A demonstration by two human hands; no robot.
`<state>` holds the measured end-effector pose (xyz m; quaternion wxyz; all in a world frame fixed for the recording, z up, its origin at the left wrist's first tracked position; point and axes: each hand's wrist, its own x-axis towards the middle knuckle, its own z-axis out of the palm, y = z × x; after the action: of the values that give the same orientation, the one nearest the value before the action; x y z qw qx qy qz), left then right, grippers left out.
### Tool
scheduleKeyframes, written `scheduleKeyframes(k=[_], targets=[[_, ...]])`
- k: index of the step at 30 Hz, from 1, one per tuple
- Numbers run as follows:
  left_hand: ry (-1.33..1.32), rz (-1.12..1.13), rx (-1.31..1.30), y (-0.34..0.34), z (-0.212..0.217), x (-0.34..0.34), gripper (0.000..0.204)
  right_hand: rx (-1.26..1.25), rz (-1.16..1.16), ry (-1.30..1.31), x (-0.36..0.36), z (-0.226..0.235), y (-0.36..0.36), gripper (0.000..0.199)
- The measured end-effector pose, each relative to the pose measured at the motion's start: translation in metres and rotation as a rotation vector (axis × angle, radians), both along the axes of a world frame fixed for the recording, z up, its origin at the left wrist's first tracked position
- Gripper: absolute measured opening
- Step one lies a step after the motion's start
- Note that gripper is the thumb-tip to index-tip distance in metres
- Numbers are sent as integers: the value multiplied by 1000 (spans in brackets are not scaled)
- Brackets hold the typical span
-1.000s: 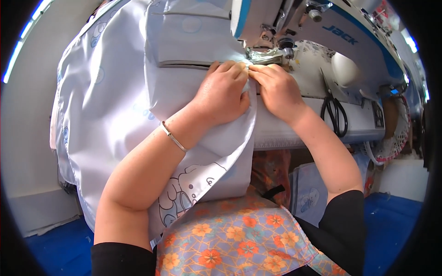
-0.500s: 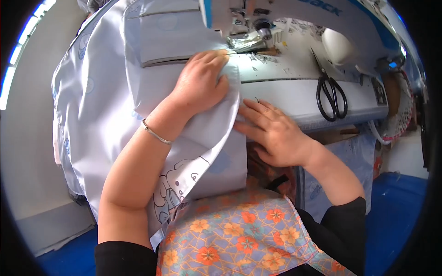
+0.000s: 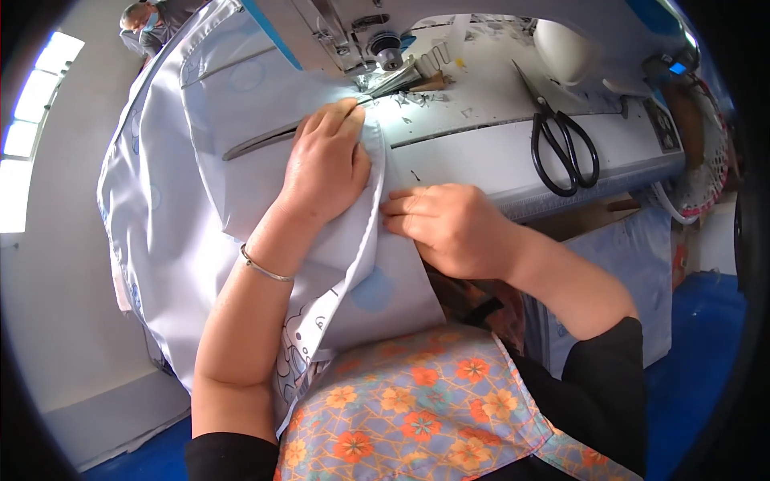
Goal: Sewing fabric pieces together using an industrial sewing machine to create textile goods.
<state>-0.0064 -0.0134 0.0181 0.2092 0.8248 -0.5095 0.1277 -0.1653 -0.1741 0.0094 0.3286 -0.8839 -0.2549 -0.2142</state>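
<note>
A large pale cloth (image 3: 172, 264), printed with blue spots and a line-drawn cartoon, spreads over the left of the sewing table and down to my lap. My left hand (image 3: 325, 164) presses on it just in front of the lit needle area of a sewing machine (image 3: 481, 6), fingers bent and held together near the cloth's folded edge. My right hand (image 3: 457, 228) is at that same edge, closer to me, its fingertips closed on the cloth's margin. The thumb of the right hand is mostly hidden.
Black-handled scissors (image 3: 560, 144) lie on the white table (image 3: 473, 164) to the right, behind my right hand. A small wooden-handled tool (image 3: 429, 82) and thread scraps are by the needle. More pale cloth (image 3: 618, 280) hangs at right. Another person (image 3: 152, 24) is at far left.
The view has shifted, showing a person at upper left. My right hand's spread fingers have drawn together onto the cloth's edge. The left hand stays pressed near the needle.
</note>
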Motion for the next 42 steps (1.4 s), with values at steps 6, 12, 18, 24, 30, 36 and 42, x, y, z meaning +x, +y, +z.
scheduleKeyframes(k=[6,12,18,24,30,36,42], targets=[[0,29,-18,2,-5,5,40,-209,-297,158,80,18,-29,30],[-16,-2,-34,1,-1,6,40,-335,-325,167,109,3,-31,32],[-1,28,-58,-1,-1,7,38,-390,-313,143,105,4,-27,29],[5,36,-50,-4,-2,12,34,-353,-303,81,104,2,-29,30],[-16,43,-71,-3,-4,17,37,-377,-302,186,106,6,-29,31],[-12,28,-50,-4,-4,15,37,-441,-241,84,103,2,-28,35],[-49,70,-30,-11,-6,17,33,-409,-243,92,98,5,-28,36]])
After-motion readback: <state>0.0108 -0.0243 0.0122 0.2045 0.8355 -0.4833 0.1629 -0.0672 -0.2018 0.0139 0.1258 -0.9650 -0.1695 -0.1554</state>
